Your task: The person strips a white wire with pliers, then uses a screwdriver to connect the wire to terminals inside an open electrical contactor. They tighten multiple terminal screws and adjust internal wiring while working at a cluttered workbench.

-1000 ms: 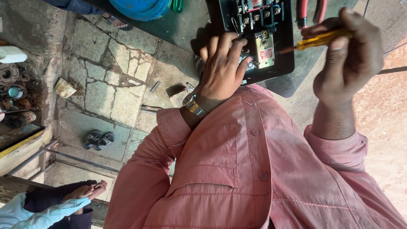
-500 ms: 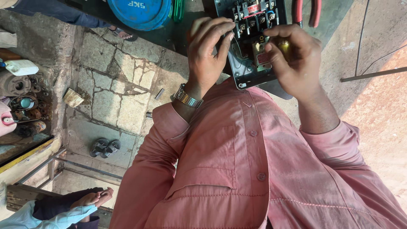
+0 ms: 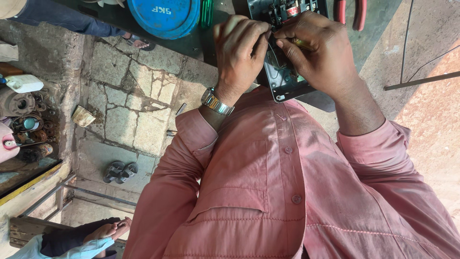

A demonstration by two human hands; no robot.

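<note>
A black electrical switch box (image 3: 282, 82) with red and white parts inside lies open on a dark bench in front of me. My left hand (image 3: 239, 50), with a metal watch on its wrist, pinches at a small part near the box's top edge. My right hand (image 3: 316, 52) rests over the box and is closed around a yellow-handled screwdriver (image 3: 302, 43), of which only a sliver shows. The fingertips of both hands meet over the box's inside. My pink shirt fills the lower part of the view.
Red-handled pliers (image 3: 350, 9), a green tool handle (image 3: 207, 12) and a blue round tin (image 3: 165, 17) lie on the bench. Below are a cracked stone floor, black sandals (image 3: 120, 171), a white bottle (image 3: 24, 84), metal parts, and another person's hand (image 3: 108, 232).
My right hand swung in from the right with the screwdriver and now sits over the box. My left hand shifted up to the box's top edge, and the two hands closed together.
</note>
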